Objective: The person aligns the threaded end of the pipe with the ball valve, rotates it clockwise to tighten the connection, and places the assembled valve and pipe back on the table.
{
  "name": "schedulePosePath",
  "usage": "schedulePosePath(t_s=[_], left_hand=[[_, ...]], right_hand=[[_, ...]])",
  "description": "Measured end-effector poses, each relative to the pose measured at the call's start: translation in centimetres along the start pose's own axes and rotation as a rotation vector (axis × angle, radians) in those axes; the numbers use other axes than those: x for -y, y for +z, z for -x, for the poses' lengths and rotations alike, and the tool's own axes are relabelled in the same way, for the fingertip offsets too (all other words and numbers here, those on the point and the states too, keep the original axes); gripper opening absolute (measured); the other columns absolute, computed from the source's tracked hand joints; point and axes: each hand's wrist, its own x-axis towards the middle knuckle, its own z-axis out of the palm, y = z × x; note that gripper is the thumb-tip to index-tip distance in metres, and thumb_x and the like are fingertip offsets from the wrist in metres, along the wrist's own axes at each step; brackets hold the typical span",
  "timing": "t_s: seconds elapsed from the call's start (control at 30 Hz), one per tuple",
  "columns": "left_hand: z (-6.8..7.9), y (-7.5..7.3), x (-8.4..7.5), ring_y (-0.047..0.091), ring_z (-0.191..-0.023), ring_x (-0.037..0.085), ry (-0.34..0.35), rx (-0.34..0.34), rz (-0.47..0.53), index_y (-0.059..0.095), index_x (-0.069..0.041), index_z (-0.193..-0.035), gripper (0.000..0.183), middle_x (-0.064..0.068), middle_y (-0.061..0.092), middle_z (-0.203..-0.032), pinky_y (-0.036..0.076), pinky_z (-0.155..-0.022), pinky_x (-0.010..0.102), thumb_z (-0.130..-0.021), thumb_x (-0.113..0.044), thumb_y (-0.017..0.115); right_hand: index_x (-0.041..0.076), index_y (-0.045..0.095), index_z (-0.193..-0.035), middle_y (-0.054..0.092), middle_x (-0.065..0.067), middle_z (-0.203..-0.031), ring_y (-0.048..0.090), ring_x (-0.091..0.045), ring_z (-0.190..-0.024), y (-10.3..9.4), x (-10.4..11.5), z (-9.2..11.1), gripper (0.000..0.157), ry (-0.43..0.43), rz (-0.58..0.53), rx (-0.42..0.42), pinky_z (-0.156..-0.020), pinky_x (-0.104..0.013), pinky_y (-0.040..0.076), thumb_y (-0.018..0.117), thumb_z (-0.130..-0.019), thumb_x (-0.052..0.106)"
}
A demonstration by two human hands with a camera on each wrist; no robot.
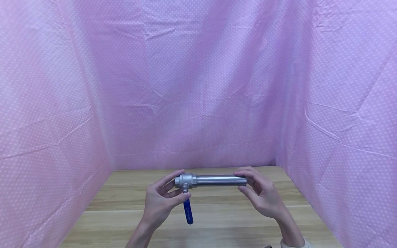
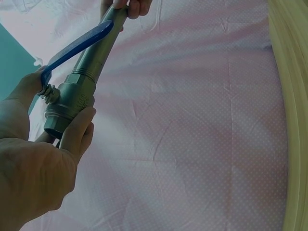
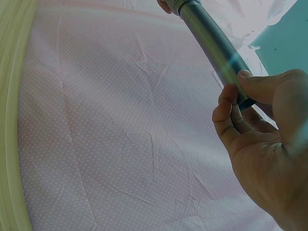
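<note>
A metal ball valve with a blue lever handle is joined to a straight steel pipe. Both are held up level above the table in the head view. My left hand grips the valve body, its thumb by the base of the lever and its fingers behind. At the pipe's free end, my right hand pinches the tube between thumb and fingers. The left wrist view shows stamped lettering on the valve and threads where the pipe enters it. The right wrist view shows the pipe's end beside my fingertips.
A wood-grain table lies below my hands. Pink dotted cloth hangs behind it and along both sides. A dark object barely shows at the bottom edge, too little to identify.
</note>
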Motion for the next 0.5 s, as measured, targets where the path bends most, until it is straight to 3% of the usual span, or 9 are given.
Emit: schedulePosePath(t_s=[0.2,0.5], left_hand=[[-0.04,0.06,-0.06,0.079,-0.13,0.015,0.011,0.01,-0.004,0.068,0.008,-0.147,0.072,-0.004,0.078,-0.144,0.069,-0.105,0.039,-0.079,0.017,0.091],[0.04,0.08,-0.07,0.079,-0.131,0.016,0.002,0.005,-0.012,0.069,0.006,-0.146,0.072,-0.002,0.078,-0.144,0.069,-0.106,0.038,-0.079,0.016,0.092]], right_hand=[[-0.017,0.064,-0.137,0.071,-0.017,-0.132,0.06,-0.015,-0.093,-0.09,-0.01,-0.1,0.06,-0.026,0.012,-0.017,-0.068,-0.024,0.057,0.068,-0.081,-0.038],[-0.018,0.064,-0.137,0.071,-0.015,-0.128,0.055,-0.016,-0.087,-0.07,-0.2,-0.09,0.061,-0.054,0.019,-0.007,-0.062,-0.025,0.053,0.067,-0.079,-0.039]])
